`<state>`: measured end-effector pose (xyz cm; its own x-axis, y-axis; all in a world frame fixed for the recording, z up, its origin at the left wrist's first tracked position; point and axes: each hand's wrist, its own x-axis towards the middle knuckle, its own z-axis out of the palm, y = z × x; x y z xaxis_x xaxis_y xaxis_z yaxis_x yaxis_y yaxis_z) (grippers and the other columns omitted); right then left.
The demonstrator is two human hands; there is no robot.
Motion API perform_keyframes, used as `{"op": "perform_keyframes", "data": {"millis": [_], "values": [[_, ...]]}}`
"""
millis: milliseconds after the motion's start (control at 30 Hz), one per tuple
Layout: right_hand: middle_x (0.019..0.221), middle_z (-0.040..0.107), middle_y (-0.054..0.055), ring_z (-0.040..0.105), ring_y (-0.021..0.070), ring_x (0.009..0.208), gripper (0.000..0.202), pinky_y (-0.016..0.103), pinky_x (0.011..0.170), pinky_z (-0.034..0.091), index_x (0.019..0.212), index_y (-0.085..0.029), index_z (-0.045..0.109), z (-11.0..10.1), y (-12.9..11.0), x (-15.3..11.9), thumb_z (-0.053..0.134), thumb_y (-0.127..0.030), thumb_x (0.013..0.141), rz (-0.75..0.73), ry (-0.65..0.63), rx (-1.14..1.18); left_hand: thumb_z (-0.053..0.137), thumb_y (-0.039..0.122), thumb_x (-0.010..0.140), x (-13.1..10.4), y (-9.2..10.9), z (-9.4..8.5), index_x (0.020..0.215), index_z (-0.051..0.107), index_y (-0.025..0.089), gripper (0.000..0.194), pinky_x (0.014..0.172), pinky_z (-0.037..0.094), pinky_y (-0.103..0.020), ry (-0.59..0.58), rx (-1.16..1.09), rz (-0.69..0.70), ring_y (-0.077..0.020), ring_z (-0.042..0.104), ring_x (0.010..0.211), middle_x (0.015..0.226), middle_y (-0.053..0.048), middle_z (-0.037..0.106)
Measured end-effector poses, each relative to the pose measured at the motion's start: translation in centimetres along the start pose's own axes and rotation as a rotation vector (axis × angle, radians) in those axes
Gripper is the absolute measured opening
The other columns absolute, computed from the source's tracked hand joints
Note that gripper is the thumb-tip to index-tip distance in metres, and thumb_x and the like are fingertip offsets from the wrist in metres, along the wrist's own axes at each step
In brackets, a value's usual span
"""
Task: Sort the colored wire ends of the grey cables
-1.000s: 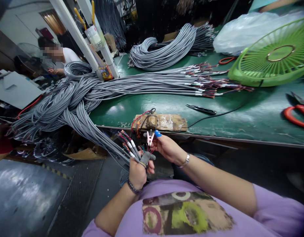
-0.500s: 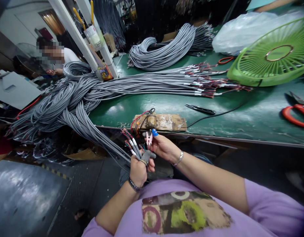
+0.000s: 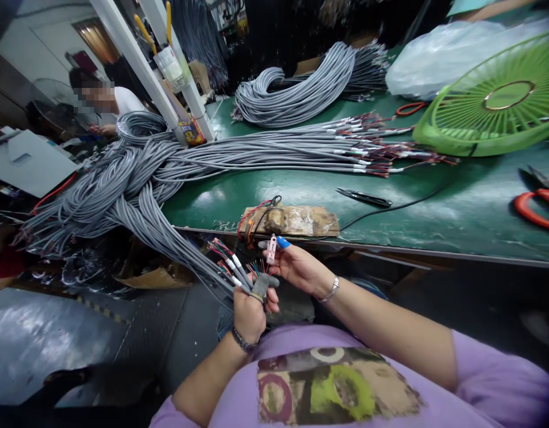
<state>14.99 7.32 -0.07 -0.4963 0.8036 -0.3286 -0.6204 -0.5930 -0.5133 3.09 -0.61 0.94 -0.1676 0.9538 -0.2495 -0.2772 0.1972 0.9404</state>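
My left hand [image 3: 250,315] is closed around the ends of several grey cables [image 3: 201,255], just below the table's front edge. A grey cover sits on its thumb. White sleeves [image 3: 234,263] and thin coloured wires [image 3: 259,267] stick out above this hand. Close by on the right, my right hand [image 3: 301,270] pinches a small pink clip [image 3: 271,249] upright between thumb and fingers. Blue tape wraps its thumb. The clip is just above the fanned wires; whether it touches one I cannot tell.
A wooden block [image 3: 301,221] with a cord lies at the green table's [image 3: 221,193] edge. Behind it are thread snips [image 3: 363,197] and a long bundle of grey cables [image 3: 265,151]. A green fan [image 3: 508,95] and red-handled cutters [image 3: 537,208] are rightward. A person [image 3: 123,101] sits at back left.
The pink clip has turned, its two spread legs now seen as one narrow side. The cable ends in my left hand have tilted slightly left. A dark shape has appeared on the floor at lower left.
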Motion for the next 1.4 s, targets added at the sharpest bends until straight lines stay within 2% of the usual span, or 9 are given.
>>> {"op": "perform_keyframes", "data": {"millis": [100, 200, 367, 567, 733, 867, 933, 1100, 1400], "values": [[0.068, 0.064, 0.003, 0.057, 0.0103, 0.057, 0.033, 0.02, 0.051, 0.048, 0.083, -0.015, 0.067, 0.1, 0.0, 0.0, 0.052, -0.042, 0.091, 0.01, 0.001, -0.04, 0.068, 0.051, 0.071, 0.3, 0.1, 0.4, 0.07, 0.063, 0.013, 0.038, 0.033, 0.031, -0.017, 0.013, -0.011, -0.001, -0.0062, 0.047, 0.032, 0.046, 0.002, 0.057], [0.063, 0.063, 0.001, 0.055, 0.0095, 0.053, 0.028, 0.02, 0.049, 0.047, 0.075, -0.015, 0.065, 0.1, -0.1, 0.0, 0.06, -0.04, 0.087, -0.002, 0.026, -0.08, 0.069, 0.052, 0.069, 0.5, 0.1, 0.6, 0.07, 0.062, 0.013, 0.04, 0.033, 0.029, -0.016, 0.029, -0.008, -0.003, -0.0062, 0.048, 0.033, 0.046, 0.002, 0.057], [0.077, 0.07, 0.005, 0.061, 0.0112, 0.065, 0.019, 0.021, 0.059, 0.051, 0.084, -0.015, 0.069, 0.1, -0.3, 0.0, 0.061, -0.032, 0.087, 0.014, 0.015, -0.019, 0.068, 0.055, 0.069, 0.6, 0.1, 0.7, 0.067, 0.061, 0.013, 0.042, 0.032, 0.027, -0.016, 0.043, 0.016, -0.012, -0.0065, 0.048, 0.032, 0.046, 0.002, 0.057], [0.083, 0.071, 0.006, 0.06, 0.0113, 0.064, 0.017, 0.022, 0.061, 0.051, 0.084, -0.017, 0.07, -0.1, 0.1, 0.2, 0.06, -0.029, 0.088, -0.026, 0.017, -0.001, 0.068, 0.057, 0.068, 0.6, -0.1, 0.8, 0.066, 0.061, 0.013, 0.045, 0.032, 0.027, -0.017, 0.03, 0.069, -0.033, -0.0066, 0.048, 0.032, 0.045, 0.001, 0.057], [0.086, 0.07, 0.007, 0.06, 0.0119, 0.067, 0.025, 0.023, 0.061, 0.05, 0.087, -0.017, 0.069, -0.5, 0.3, 0.0, 0.057, -0.038, 0.089, -0.016, -0.026, -0.017, 0.068, 0.058, 0.067, 0.4, -0.2, 0.7, 0.067, 0.06, 0.013, 0.046, 0.032, 0.027, -0.017, 0.025, 0.071, -0.031, -0.0065, 0.047, 0.032, 0.045, 0.002, 0.057], [0.077, 0.067, 0.005, 0.06, 0.0123, 0.065, 0.042, 0.023, 0.059, 0.05, 0.086, -0.016, 0.067, -0.7, -0.2, -0.3, 0.048, -0.052, 0.09, 0.079, -0.059, -0.015, 0.069, 0.055, 0.069, -0.1, -0.3, 0.3, 0.068, 0.061, 0.014, 0.043, 0.034, 0.031, -0.017, 0.02, 0.039, -0.019, -0.0062, 0.046, 0.032, 0.046, 0.002, 0.056], [0.074, 0.066, 0.005, 0.059, 0.0121, 0.062, 0.044, 0.024, 0.057, 0.05, 0.085, -0.016, 0.066, -0.7, -0.5, -0.2, 0.047, -0.054, 0.09, 0.099, -0.066, -0.032, 0.068, 0.054, 0.07, -0.4, -0.3, 0.0, 0.07, 0.061, 0.014, 0.041, 0.034, 0.031, -0.017, 0.021, 0.034, -0.007, -0.0064, 0.047, 0.033, 0.047, 0.002, 0.057], [0.071, 0.066, 0.004, 0.059, 0.0116, 0.063, 0.03, 0.022, 0.057, 0.049, 0.089, -0.015, 0.069, -0.4, -0.8, 0.2, 0.051, -0.038, 0.092, 0.043, -0.036, -0.084, 0.067, 0.053, 0.07, -0.3, 0.0, 0.1, 0.071, 0.061, 0.015, 0.039, 0.035, 0.033, -0.018, 0.062, 0.005, 0.009, -0.007, 0.047, 0.034, 0.046, 0.003, 0.056], [0.077, 0.069, 0.005, 0.061, 0.0119, 0.068, 0.024, 0.022, 0.062, 0.05, 0.086, -0.016, 0.07, -0.5, -0.2, 0.2, 0.06, -0.037, 0.088, -0.023, -0.024, -0.058, 0.068, 0.052, 0.068, 0.7, -0.1, 0.9, 0.068, 0.059, 0.014, 0.039, 0.034, 0.029, -0.017, 0.091, -0.015, 0.003, -0.0071, 0.049, 0.033, 0.046, 0.003, 0.057]]}}
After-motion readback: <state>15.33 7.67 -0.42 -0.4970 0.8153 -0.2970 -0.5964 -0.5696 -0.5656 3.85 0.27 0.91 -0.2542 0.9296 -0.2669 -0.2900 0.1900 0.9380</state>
